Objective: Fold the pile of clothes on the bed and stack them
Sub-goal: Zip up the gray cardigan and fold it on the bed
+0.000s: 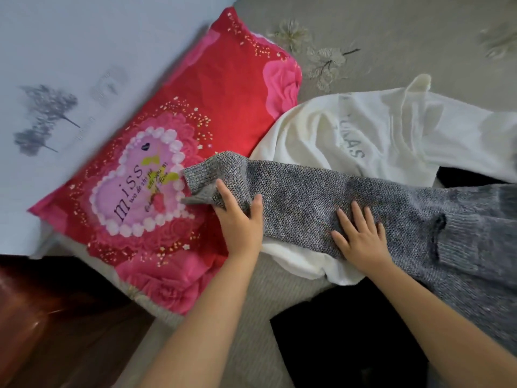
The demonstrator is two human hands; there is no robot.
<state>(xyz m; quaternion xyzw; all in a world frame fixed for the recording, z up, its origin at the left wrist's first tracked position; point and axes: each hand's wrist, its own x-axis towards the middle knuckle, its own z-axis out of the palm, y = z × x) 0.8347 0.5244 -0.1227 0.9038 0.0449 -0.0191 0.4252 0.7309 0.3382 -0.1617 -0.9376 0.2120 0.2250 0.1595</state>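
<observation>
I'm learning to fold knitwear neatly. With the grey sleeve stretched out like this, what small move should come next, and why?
Probably fold the sleeve back across the body. The left hand pinches the cuff end of the grey knit sweater, which reaches onto the red pillow, while the right hand presses flat mid-sleeve, a ready hinge for that fold.

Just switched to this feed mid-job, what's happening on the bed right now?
A person is working on a grey knit sweater stretched across the bed. The left hand grips its sleeve near the cuff, by the red pillow; the right hand presses flat on the knit. A white garment lies underneath, unfolded. No folded stack is in view.
</observation>
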